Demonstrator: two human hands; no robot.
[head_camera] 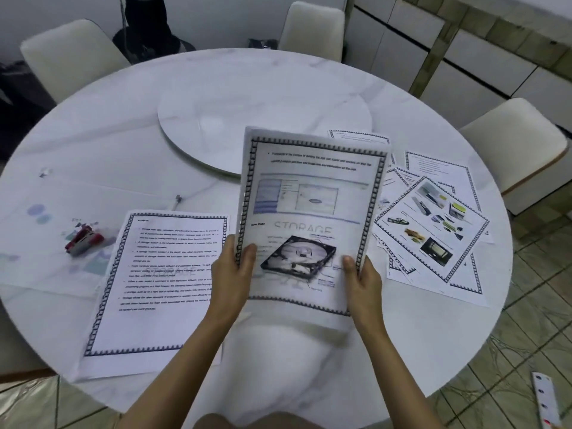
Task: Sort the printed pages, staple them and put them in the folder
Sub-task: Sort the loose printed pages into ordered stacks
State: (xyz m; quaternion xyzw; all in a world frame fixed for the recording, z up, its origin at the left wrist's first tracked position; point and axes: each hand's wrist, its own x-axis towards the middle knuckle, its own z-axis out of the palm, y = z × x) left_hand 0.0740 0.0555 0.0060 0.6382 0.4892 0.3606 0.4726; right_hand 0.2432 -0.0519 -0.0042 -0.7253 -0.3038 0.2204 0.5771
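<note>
**White printed page held in both hands**

Left hand (230, 274) pinches the held page (309, 196) at its lower left edge, thumb on front. Right hand (363, 280) pinches the lower right edge. Sheet is raised off the marble table (123, 134), top leaning away. Text page (154, 289) lies flat to the left, loose pages (433, 224) are fanned on the right. Red stapler (83, 239) sits far left, possibly on a clear folder, too blurry to tell. Turntable (263, 119) sits behind.

the word "storage" runs in large pale capitals across the held page (312, 193), just above its printed hard-disk picture. smaller lines there, on the text page (161, 274) lying on the worktop (123, 134) and on the scattered sheets (433, 224) are too blurred to read.
</note>
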